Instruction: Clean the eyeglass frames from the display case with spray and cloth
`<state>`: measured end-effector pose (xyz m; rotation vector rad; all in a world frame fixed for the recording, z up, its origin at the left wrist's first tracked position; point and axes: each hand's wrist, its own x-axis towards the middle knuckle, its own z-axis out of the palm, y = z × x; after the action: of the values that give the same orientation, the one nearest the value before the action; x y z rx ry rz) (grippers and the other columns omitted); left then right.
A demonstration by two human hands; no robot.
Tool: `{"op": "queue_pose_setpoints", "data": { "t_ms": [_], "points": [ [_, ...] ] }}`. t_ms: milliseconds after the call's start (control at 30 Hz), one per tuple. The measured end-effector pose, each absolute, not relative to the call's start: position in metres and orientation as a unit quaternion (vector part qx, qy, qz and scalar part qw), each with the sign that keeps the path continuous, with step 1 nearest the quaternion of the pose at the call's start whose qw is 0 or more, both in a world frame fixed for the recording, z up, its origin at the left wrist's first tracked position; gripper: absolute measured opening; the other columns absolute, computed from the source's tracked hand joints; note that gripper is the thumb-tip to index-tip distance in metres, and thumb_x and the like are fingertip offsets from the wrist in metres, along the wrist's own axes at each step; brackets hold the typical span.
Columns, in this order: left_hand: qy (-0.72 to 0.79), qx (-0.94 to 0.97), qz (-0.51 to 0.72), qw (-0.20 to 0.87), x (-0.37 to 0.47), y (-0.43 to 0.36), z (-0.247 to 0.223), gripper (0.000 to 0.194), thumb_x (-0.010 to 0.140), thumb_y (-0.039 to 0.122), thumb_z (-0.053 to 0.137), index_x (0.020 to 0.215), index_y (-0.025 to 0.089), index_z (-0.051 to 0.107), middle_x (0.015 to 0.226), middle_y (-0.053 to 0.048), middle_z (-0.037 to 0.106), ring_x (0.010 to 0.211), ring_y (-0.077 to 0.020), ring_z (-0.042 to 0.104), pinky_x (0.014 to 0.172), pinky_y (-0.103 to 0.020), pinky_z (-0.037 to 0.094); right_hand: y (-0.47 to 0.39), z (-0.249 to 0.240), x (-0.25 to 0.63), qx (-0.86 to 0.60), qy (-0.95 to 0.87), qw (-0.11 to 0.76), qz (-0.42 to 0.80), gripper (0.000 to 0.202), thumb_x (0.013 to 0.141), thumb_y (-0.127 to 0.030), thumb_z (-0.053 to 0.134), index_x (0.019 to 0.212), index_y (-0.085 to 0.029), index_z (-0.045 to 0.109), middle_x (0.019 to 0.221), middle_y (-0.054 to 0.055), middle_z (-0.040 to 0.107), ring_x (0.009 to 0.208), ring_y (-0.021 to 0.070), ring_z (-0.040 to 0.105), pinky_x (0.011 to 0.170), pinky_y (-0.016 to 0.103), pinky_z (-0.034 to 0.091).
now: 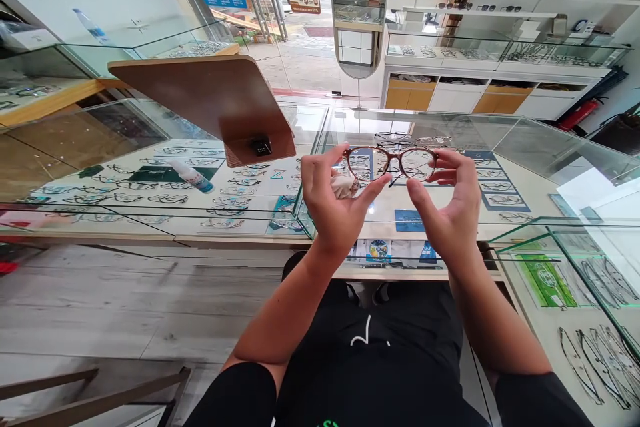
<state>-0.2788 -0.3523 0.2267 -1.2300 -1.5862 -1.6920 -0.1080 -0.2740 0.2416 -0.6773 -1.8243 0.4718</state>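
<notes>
A pair of eyeglasses (394, 156) with reddish-brown frames and clear lenses is held up above the glass counter (325, 173). My left hand (330, 197) pinches its left side between thumb and fingers. On the other side, my right hand (447, 203) grips the right end of the frame, thumb near the lower rim. A crumpled pale cloth (344, 187) shows behind the fingers of my left hand. One dark temple tip pokes out below the bridge; most of the temples are hidden.
Left of my hands, the brown back of a tabletop mirror or board (210, 97) rises from the counter. A small bottle (191, 176) lies left of it. Glass cases with rows of eyeglasses (595, 360) surround me. A fire extinguisher (580, 113) stands far right.
</notes>
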Motion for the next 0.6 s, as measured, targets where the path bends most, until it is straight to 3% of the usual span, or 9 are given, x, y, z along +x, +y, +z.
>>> {"op": "queue_pose_setpoints", "data": {
  "t_ms": [600],
  "points": [
    [-0.585, -0.459, -0.639, 0.196, -0.2818, -0.3471, 0.2189, 0.064, 0.083, 0.063, 0.09, 0.128, 0.024, 0.068, 0.109, -0.005, 0.065, 0.104, -0.0218, 0.067, 0.082, -0.035, 0.055, -0.2754, 0.2401, -0.1064, -0.28, -0.763, 0.557, 0.171, 0.052, 0.093, -0.047, 0.079, 0.138, -0.03, 0.058, 0.121, 0.007, 0.062, 0.098, 0.0246, 0.066, 0.089, 0.048, 0.06]
  ]
}}
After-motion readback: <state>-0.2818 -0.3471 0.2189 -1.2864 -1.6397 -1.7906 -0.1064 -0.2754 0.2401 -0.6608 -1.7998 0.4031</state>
